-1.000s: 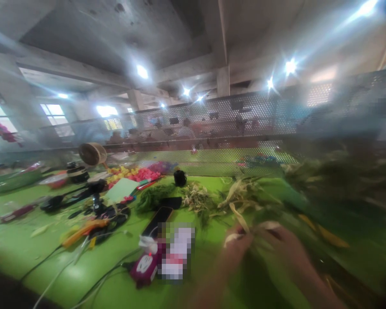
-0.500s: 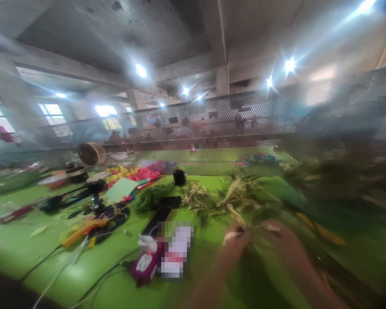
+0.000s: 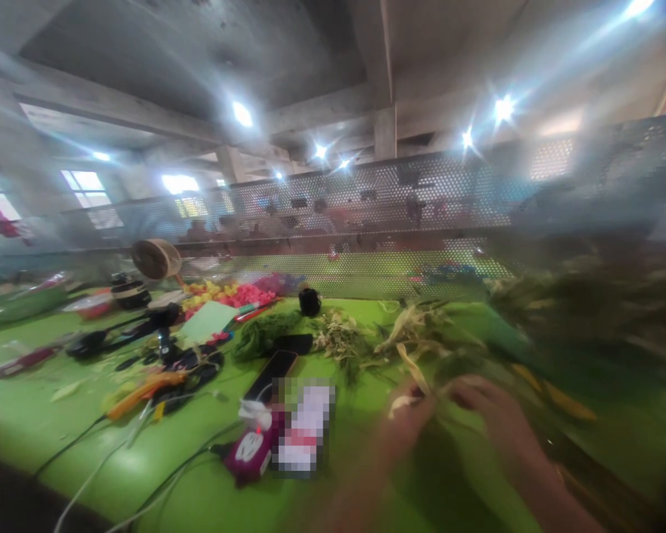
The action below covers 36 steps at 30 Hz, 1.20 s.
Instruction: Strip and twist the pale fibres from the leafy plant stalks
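My left hand [image 3: 411,411] is closed around a pale yellow, leaf-like strip [image 3: 411,366], whose upper end curls above the fingers; a paler end sticks out beside the thumb. Just to its right, my right hand [image 3: 480,400] has its fingers bent and pressed together near the greenish stems between the hands. Blur hides what, if anything, is pinched there. Beyond both hands lies a loose bunch of similar yellow-green strips [image 3: 408,326], with a cluster of small cream-and-green sprigs [image 3: 336,337] to its left.
A purple power strip [image 3: 249,451], a pixelated phone-like object [image 3: 305,429] and a dark phone [image 3: 271,376] lie left of my hands. Farther left is an orange-handled glue gun [image 3: 144,392] with cords. A perforated screen [image 3: 338,274] runs along the back. Dark foliage [image 3: 588,318] crowds the right.
My right hand's fingers have curled in more and shifted slightly. The yellow strip in my left hand has moved a little to the right.
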{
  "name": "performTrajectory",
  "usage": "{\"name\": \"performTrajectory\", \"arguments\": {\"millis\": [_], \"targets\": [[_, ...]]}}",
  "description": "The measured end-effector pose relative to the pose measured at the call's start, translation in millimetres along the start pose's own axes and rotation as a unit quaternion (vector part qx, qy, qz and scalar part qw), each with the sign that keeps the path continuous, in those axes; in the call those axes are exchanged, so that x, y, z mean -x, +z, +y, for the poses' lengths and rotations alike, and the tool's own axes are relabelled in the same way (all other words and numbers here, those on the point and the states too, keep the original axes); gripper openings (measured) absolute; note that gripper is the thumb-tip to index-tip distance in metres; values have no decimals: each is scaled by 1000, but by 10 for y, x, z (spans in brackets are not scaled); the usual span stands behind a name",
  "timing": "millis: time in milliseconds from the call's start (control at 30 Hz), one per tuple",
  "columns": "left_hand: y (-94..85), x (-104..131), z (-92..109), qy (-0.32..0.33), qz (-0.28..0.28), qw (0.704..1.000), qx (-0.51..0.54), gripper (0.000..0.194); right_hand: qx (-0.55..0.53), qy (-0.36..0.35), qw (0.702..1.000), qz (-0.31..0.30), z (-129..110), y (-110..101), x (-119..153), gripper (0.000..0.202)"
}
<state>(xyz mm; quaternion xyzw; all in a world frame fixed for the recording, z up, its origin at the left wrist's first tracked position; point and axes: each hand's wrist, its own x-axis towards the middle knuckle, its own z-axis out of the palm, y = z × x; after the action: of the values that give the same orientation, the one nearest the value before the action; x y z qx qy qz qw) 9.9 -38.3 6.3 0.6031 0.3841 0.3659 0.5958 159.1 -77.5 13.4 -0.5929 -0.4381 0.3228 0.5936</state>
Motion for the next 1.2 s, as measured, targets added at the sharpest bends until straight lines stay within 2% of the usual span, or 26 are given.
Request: {"name": "performTrajectory", "arguments": {"millis": [67, 167, 267, 333, 500, 600, 733, 833, 1033, 1200], "targets": [[-14, -28, -65, 31, 5, 999, 26, 24, 4, -2, 1000, -13, 5, -5, -5, 26], [-69, -69, -137, 52, 26, 995, 82, 23, 24, -3, 997, -73, 5, 3, -20, 29], [-140, -96, -160, 45, 30, 990, 129, 27, 86, -13, 988, -131, 48, 14, -49, 29], [-171, -108, -166, 29, 30, 989, 141, 34, 134, -28, 981, -139, 94, 13, -72, 28], [-174, -134, -183, -17, 22, 988, 152, 31, 185, -52, 977, -89, 153, -9, -97, 26], [-171, -130, -179, -11, 17, 985, 169, 27, 196, -63, 974, -98, 184, -14, -113, 27], [-170, -101, -160, 7, -3, 991, 135, 30, 170, -79, 975, -119, 220, -12, -135, 30], [-153, -78, -152, 22, -55, 992, 113, 32, 149, -61, 982, -95, 148, -6, -103, 32], [-104, -41, -102, 6, -61, 995, 79, 27, 100, -5, 995, -24, -94, 15, -9, 27], [-56, 3, 3, -20, -71, 994, 81, 24, 77, -16, 997, -22, -58, 13, -22, 26]]}}
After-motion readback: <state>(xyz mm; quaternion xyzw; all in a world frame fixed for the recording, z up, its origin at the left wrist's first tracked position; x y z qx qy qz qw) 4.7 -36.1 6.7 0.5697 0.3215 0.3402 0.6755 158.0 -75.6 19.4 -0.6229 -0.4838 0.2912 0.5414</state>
